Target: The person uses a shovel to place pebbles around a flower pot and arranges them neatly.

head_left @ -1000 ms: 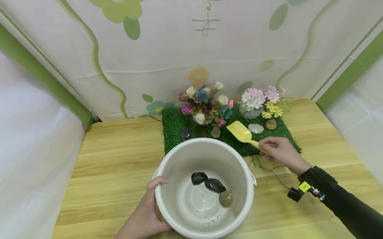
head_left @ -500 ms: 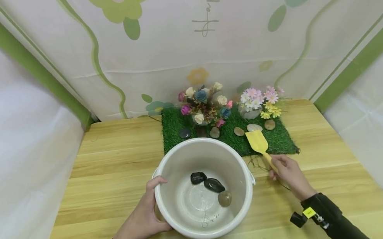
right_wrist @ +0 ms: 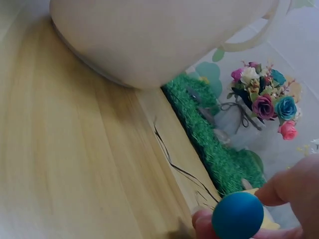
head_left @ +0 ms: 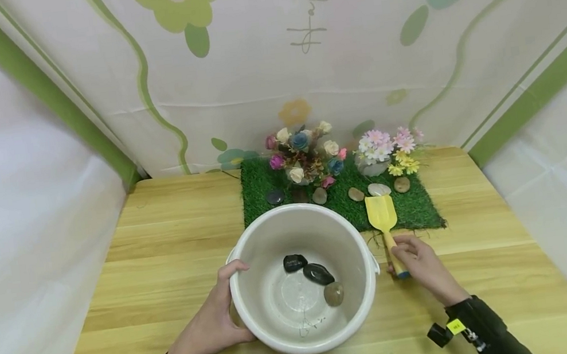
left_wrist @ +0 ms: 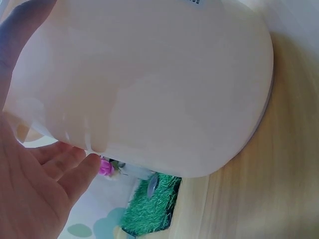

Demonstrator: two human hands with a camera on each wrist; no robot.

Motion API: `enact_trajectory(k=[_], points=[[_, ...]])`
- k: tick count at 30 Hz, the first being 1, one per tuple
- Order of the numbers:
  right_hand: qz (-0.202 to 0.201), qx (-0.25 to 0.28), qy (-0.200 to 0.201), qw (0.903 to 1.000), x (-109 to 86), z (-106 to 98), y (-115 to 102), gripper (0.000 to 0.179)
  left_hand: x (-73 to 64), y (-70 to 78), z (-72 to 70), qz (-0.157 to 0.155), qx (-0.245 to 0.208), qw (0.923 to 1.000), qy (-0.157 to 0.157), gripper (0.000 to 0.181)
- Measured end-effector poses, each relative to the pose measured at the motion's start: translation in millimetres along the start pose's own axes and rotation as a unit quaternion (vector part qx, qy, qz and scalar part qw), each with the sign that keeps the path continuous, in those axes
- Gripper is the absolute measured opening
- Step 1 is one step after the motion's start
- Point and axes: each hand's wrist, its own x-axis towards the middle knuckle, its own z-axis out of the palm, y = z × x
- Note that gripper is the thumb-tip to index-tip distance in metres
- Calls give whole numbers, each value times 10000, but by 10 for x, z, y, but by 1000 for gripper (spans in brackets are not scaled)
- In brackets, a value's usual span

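Note:
In the head view my left hand (head_left: pixel 215 317) grips the left side of a white bucket (head_left: pixel 247 319), its thumb and fingers at the rim and outer wall. Two black stones (head_left: pixel 317 274) and a brown stone (head_left: pixel 334 294) lie inside the bucket on its floor. To the right of the bucket my right hand (head_left: pixel 425 266) holds a small yellow shovel (head_left: pixel 382 213) by its handle. The scoop points away from me, over the front of the grass mat. The right wrist view shows the handle's blue end (right_wrist: pixel 238 215) between thumb and fingers.
Behind the bucket lies a green artificial grass mat (head_left: pixel 411 209) with a bouquet of roses (head_left: pixel 301 146), a pot of pink and yellow flowers (head_left: pixel 379 149) and several stones (head_left: pixel 378 189). Thin dark strands (right_wrist: pixel 174 167) lie on the wooden table (head_left: pixel 167 258). White curtains surround the table.
My right hand has drawn the shovel back towards me, and its scoop has turned from pointing left to pointing away. A stone on the mat is uncovered. The left hand and bucket keep their place.

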Motion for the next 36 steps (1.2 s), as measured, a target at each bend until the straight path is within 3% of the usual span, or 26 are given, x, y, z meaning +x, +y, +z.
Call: enact_trajectory(k=[4,16,23,27,33,36], points=[[-259,-812,127,9963,-3,-54,25,51,4,-1,-3,111,-11,9999,21,91],[-420,-1399,-141,9892,-103,-145,-33,51,2,20,-23,260,-22,9997,-22,94],[-5,-874,-503,9949,-162,-198,-108,54,6,67,-40,234,131,9996,6,101],[31,-783,-498,9957,-186,-248,-113,56,13,104,-50,167,170,9997,11,102],[-255,-816,-174,9962,-234,-316,-137,54,-6,160,-82,-51,466,9989,12,110],[-652,-611,-45,9960,-257,-318,-156,47,-63,133,-139,-154,760,9970,26,113]])
